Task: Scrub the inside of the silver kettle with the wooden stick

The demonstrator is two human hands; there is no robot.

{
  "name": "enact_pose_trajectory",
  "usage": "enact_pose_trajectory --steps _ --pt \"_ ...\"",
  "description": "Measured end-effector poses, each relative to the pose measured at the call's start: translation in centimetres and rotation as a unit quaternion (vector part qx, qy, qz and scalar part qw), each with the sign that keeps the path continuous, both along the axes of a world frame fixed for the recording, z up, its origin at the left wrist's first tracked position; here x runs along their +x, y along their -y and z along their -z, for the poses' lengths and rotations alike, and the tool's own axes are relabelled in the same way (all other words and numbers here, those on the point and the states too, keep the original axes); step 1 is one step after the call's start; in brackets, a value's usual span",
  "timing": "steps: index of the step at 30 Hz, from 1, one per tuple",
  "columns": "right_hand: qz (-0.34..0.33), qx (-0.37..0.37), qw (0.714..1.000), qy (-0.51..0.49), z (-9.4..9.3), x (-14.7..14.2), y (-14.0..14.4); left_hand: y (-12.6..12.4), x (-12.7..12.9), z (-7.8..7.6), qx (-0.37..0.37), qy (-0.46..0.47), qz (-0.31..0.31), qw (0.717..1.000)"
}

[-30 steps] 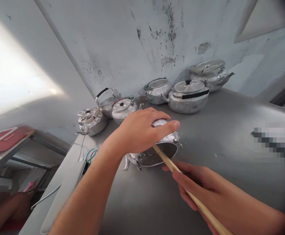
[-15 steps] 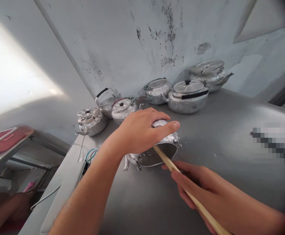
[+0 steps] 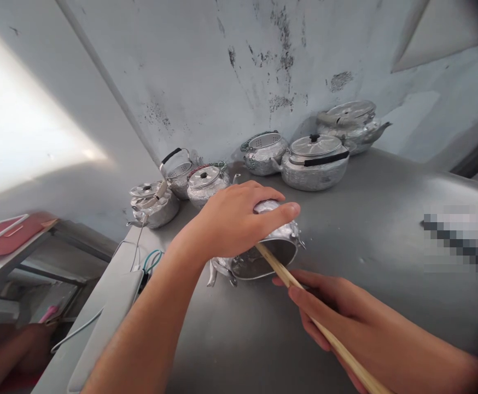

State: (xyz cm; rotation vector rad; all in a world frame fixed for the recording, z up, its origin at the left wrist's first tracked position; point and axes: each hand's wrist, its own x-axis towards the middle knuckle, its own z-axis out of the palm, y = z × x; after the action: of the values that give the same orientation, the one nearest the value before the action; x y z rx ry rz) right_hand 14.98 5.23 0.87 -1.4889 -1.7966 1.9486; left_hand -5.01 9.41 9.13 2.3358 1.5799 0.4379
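Note:
A small aluminium kettle [image 3: 278,243] lies tipped on its side on the grey metal table [image 3: 370,230], its open mouth facing me. My left hand [image 3: 234,219] presses down on top of the kettle and grips it. My right hand [image 3: 329,312] holds a long wooden stick [image 3: 304,306], whose far end reaches into the kettle's mouth. The tip of the stick is hidden inside the kettle.
Several other aluminium kettles stand along the stained wall: a large lidded one [image 3: 315,161], one behind it [image 3: 351,125], and smaller ones [image 3: 204,183] [image 3: 152,202] to the left. A cable [image 3: 151,260] lies at the table's left edge. A red tray [image 3: 7,232] sits on a lower table.

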Motion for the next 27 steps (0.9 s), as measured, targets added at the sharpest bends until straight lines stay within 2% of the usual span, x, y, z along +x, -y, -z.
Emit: enact_pose_trajectory --steps 8,13,19,27 --pt "0.025 0.034 0.998 -0.039 1.0 0.6 0.3 -0.2 -0.3 -0.1 -0.004 0.013 0.006 1.0" --pt "0.033 0.036 0.997 -0.058 1.2 0.9 0.3 -0.6 -1.3 -0.2 -0.03 0.065 0.015 0.997" --pt "0.025 0.047 0.997 -0.062 1.3 0.9 0.3 -0.8 -2.3 0.0 -0.052 0.114 -0.004 0.992" --pt "0.029 0.028 0.997 -0.06 1.2 0.4 0.0 -0.6 -1.9 -0.3 -0.046 0.093 0.003 0.995"
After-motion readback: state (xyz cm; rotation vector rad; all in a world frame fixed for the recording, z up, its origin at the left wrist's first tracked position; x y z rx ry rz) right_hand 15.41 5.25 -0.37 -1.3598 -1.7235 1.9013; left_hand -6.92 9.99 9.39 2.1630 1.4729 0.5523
